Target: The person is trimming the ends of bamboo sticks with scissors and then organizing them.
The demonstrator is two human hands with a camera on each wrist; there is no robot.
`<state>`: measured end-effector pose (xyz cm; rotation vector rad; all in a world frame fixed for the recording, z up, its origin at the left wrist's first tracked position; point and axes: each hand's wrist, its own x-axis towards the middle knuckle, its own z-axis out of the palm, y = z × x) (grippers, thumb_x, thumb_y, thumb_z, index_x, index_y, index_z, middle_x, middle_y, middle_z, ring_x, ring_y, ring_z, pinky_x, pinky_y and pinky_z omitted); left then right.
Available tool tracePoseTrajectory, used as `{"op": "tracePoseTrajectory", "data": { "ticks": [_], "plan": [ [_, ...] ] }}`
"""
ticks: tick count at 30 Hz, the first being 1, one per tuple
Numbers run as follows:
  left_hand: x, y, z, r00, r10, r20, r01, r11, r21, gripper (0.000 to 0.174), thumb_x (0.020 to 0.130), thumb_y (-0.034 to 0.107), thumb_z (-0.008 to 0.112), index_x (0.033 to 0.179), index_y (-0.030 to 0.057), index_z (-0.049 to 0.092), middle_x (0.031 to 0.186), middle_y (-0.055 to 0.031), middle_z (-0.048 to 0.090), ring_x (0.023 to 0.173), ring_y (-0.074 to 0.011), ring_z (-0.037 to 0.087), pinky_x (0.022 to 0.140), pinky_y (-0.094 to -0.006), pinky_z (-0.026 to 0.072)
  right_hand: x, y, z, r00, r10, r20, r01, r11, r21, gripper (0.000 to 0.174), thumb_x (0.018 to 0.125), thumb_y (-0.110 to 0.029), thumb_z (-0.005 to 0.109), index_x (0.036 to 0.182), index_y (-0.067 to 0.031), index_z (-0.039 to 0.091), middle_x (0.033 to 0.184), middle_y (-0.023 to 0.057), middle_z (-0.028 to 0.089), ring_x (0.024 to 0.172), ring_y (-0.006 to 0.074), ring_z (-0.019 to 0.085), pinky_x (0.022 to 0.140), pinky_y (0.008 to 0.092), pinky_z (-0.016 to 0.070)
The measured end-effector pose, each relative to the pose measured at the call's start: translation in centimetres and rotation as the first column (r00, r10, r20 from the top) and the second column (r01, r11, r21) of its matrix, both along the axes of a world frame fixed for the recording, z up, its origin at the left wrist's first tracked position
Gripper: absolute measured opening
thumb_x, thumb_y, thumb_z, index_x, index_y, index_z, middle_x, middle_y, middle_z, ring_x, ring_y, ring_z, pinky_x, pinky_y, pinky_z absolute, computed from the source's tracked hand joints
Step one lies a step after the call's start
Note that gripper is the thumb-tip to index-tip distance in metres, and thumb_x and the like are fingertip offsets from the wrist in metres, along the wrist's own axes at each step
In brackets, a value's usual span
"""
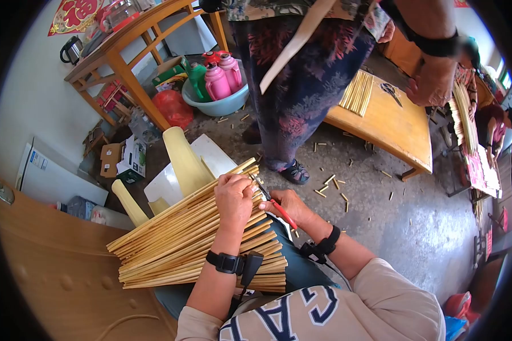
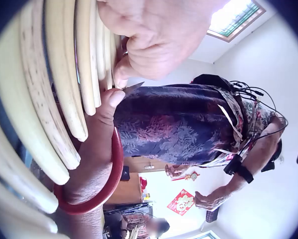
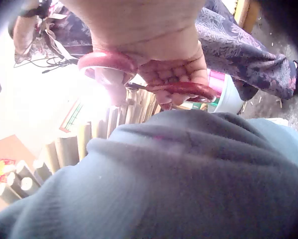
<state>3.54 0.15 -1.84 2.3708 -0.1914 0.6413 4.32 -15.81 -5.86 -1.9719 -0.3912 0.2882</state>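
Observation:
A row of pale stalks (image 1: 170,244), joined side by side like a mat, lies across the seated person's lap. At its far corner my left hand (image 1: 234,199) has its fingers curled and pinches the stalks near their ends, seen close up as stalk ends (image 2: 64,99) in the left wrist view. My right hand (image 1: 289,206) holds scissors with large red loop handles (image 2: 118,164). Their dark blade (image 2: 135,89) points in at the stalks, right beside my left fingertips. In the right wrist view one red handle (image 3: 184,88) crosses the fingers of my right hand (image 3: 149,40).
A person in patterned trousers (image 1: 301,85) stands just ahead. Behind the mat are a white board (image 1: 216,153) and yellow curved pieces (image 1: 182,159). A low wooden table (image 1: 392,131) bears stalks and dark scissors (image 1: 391,94). Short cut pieces (image 1: 330,179) litter the floor.

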Motion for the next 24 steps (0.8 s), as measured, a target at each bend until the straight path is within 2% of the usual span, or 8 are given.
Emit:
{"op": "tracePoseTrajectory", "data": {
  "ticks": [2,5,8,12,14,21,23,24],
  "plan": [
    [0.3,0.1,0.0,1.0,0.003,-0.006,-0.003,1.0,-0.002,0.014,0.062,-0.001,0.067,0.075,0.0007,0.064,0.083,-0.0075,0.064,0.084,-0.0266,0.054,0.077,-0.0356,0.0452,0.0,-0.3,-0.1,0.998,0.031,-0.05,-0.033,0.999,-0.041,0.064,0.074,-0.06,0.06,0.068,0.0036,0.061,0.051,0.0173,0.051,0.049,0.0279,0.054,0.051,0.0392,0.0417],
    [0.5,0.2,-0.7,0.999,0.015,0.038,-0.015,1.0,0.001,0.011,0.062,0.003,0.068,0.072,0.0069,0.064,0.082,-0.0006,0.064,0.085,-0.0241,0.053,0.074,-0.0375,0.0406,-0.7,-0.4,0.5,0.995,0.006,-0.098,-0.009,0.999,-0.032,0.065,0.074,-0.061,0.059,0.067,0.0034,0.061,0.05,0.0173,0.051,0.048,0.0284,0.053,0.051,0.0398,0.0414],
    [0.3,0.2,-0.6,1.0,-0.008,0.029,0.009,1.0,-0.007,0.012,0.062,0.002,0.068,0.072,0.0071,0.063,0.079,-0.0005,0.063,0.084,-0.0246,0.053,0.073,-0.0374,0.041,-0.2,-0.1,0.2,1.0,-0.012,0.004,0.012,0.999,-0.032,0.064,0.073,-0.06,0.061,0.064,0.0033,0.06,0.049,0.0178,0.05,0.047,0.0296,0.052,0.05,0.0397,0.041],
    [0.2,0.1,-0.4,0.999,0.006,0.043,-0.005,1.0,-0.004,0.011,0.062,0.003,0.068,0.071,0.0069,0.062,0.079,-0.0004,0.063,0.083,-0.0244,0.053,0.073,-0.0372,0.0408,0.2,0.2,1.1,1.0,-0.023,-0.001,0.023,0.998,-0.058,0.064,0.072,-0.06,0.061,0.062,0.0031,0.06,0.05,0.019,0.051,0.048,0.031,0.053,0.051,0.0397,0.0415],
    [0.3,0.2,-0.6,0.999,0.019,0.029,-0.018,1.0,-0.006,0.011,0.062,0.003,0.068,0.071,0.0068,0.062,0.079,-0.0001,0.063,0.083,-0.0242,0.053,0.073,-0.0367,0.0404,0.3,-0.1,1.2,0.998,0.037,-0.05,-0.044,0.989,-0.144,0.063,0.072,-0.06,0.061,0.064,0.0029,0.061,0.053,0.0202,0.052,0.051,0.0315,0.055,0.052,0.0393,0.0426],
    [0.3,0.3,-0.9,1.0,0.019,0.018,-0.019,1.0,0.006,0.011,0.062,0.004,0.069,0.072,0.0072,0.064,0.079,0.0004,0.063,0.083,-0.0237,0.053,0.073,-0.0363,0.0397,-0.1,-0.2,1.1,0.998,0.012,-0.062,-0.02,0.992,-0.123,0.062,0.072,-0.06,0.062,0.063,0.002,0.06,0.054,0.0202,0.053,0.052,0.0324,0.055,0.052,0.0386,0.0425],
    [0.1,0.2,-0.8,1.0,-0.006,0.002,0.005,1.0,0.018,0.011,0.062,0.005,0.07,0.072,0.0072,0.065,0.079,0.0004,0.063,0.084,-0.0234,0.053,0.075,-0.0362,0.0392,0.4,0.1,0.2,0.994,0.043,0.104,-0.031,0.994,-0.108,0.06,0.076,-0.057,0.059,0.064,0.0011,0.057,0.051,0.0173,0.049,0.048,0.0276,0.048,0.051,0.0386,0.0396],
    [0.2,0.2,-0.9,1.0,-0.007,0.002,0.007,1.0,0.019,0.011,0.062,0.005,0.07,0.072,0.0072,0.065,0.079,0.0004,0.063,0.084,-0.0234,0.053,0.075,-0.0362,0.0392,0.5,0.1,0.5,0.994,0.041,0.103,-0.029,0.994,-0.107,0.06,0.076,-0.057,0.059,0.064,0.0011,0.057,0.051,0.0173,0.049,0.048,0.0276,0.048,0.051,0.0386,0.0396]
  ]
}}
